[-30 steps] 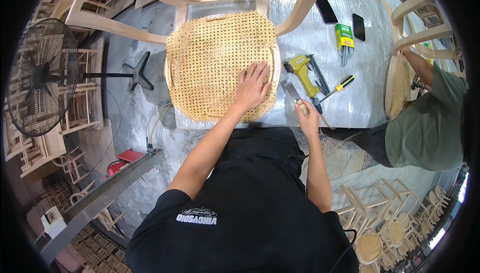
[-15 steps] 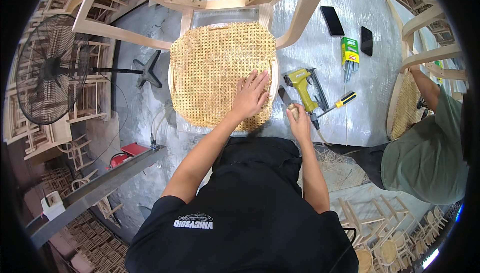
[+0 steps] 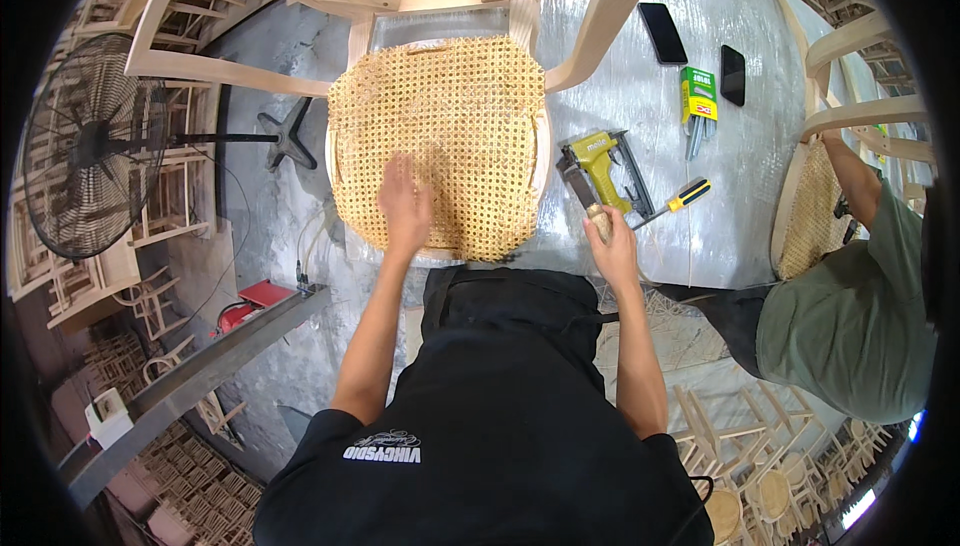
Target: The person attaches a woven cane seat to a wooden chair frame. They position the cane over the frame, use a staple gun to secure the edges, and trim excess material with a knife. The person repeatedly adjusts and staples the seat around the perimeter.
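Observation:
A pale wooden chair frame with a woven cane seat point(image 3: 470, 96) lies in front of me on the worktable. Over the lower left part of the cane is my left hand point(image 3: 405, 208), open and holding nothing, its fingers blurred by motion; I cannot tell if it touches the weave. To the right of the seat, my right hand point(image 3: 614, 251) is closed round the wooden handle of a flat-bladed chisel point(image 3: 578, 188). The blade points up and left, in front of an olive-green nail gun point(image 3: 602, 168).
A yellow-and-black screwdriver point(image 3: 688, 194) lies right of the nail gun. Beyond are a green-and-yellow box of staples point(image 3: 699, 96) and two phones, one black phone point(image 3: 662, 34) farther off. At right a co-worker point(image 3: 840, 296) handles another cane-seated chair. A standing fan point(image 3: 95, 136) is at left.
My left hand has moved left across the cane seat, from its right side to the lower left. The chisel has shifted slightly right, its blade now overlapping the nail gun.

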Demonstrator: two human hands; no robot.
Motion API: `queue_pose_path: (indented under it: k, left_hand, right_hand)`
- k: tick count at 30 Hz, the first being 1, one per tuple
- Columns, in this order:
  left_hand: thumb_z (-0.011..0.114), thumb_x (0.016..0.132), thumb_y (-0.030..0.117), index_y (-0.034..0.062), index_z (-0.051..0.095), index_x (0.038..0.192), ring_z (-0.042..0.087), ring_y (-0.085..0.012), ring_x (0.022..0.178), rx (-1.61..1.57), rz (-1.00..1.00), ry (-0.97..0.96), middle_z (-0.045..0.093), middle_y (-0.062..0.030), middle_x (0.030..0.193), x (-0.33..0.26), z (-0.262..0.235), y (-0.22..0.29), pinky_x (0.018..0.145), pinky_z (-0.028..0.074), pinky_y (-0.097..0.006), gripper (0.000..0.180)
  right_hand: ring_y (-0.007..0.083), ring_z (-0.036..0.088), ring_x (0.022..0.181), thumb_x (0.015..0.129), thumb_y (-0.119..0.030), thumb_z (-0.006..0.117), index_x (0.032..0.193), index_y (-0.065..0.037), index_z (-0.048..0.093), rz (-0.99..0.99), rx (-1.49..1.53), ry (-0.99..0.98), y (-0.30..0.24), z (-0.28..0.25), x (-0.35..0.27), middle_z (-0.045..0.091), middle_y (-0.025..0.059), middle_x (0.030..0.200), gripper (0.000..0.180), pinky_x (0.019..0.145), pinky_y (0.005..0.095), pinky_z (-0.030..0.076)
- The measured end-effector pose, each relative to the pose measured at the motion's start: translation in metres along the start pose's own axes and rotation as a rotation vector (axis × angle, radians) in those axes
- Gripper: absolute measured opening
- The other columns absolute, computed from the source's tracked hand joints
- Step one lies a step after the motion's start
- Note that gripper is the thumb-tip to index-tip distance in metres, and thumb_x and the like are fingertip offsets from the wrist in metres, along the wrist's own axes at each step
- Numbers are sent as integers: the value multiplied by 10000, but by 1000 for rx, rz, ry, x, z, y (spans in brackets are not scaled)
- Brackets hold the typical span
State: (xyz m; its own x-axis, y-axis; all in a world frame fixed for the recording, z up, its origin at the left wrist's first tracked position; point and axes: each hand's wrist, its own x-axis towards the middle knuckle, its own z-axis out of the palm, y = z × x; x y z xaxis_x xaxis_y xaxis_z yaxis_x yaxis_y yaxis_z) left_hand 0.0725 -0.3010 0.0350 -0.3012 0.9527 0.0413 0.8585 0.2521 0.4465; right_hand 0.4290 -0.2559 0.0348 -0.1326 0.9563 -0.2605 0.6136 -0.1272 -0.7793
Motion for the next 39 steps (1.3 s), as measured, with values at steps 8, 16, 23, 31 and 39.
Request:
queue_pose_path:
  k: [8,16,23,31,39]
  left_hand:
    - [540,976,255,59,259,1553,196,-387,1481,127,-361,196,164,-136,1643,-6,-47,-93,1154,136,-581,671]
    - [506,990,224,53,275,1547,228,-376,1481,113,-281,182,224,-130,1629,-12,-56,-116,1158,150,-574,627]
    - [565,922,139,85,381,1505,280,-358,1468,-27,331,-189,358,-115,1574,6,-8,2,1177,188,-527,614]
    - [472,996,315,105,311,1545,203,-300,1507,-4,533,-314,270,-66,1626,47,41,87,1184,165,-542,609]
    - [532,971,367,-47,324,1497,240,-321,1499,10,588,-279,274,-198,1603,43,61,98,1167,192,-526,701]
  right_hand:
    - [482,612,1022,990,-361,547,1197,-10,499,0,-223,-65,-18,23,10,661,279,1067,411,850,536,485]
    - [467,614,1028,999,-318,530,1175,13,503,158,-244,-150,-19,43,2,645,300,1092,376,850,553,478]
    - [403,615,999,1018,-268,513,1167,20,590,-189,-372,220,-41,50,15,639,244,1112,333,863,454,491]
    - [207,614,1007,1086,-409,354,1214,62,599,167,876,134,-60,92,108,679,152,1083,546,907,376,471]
    - [212,590,1057,1090,-424,299,1214,108,592,256,928,72,-67,106,115,652,174,1167,620,950,346,442]
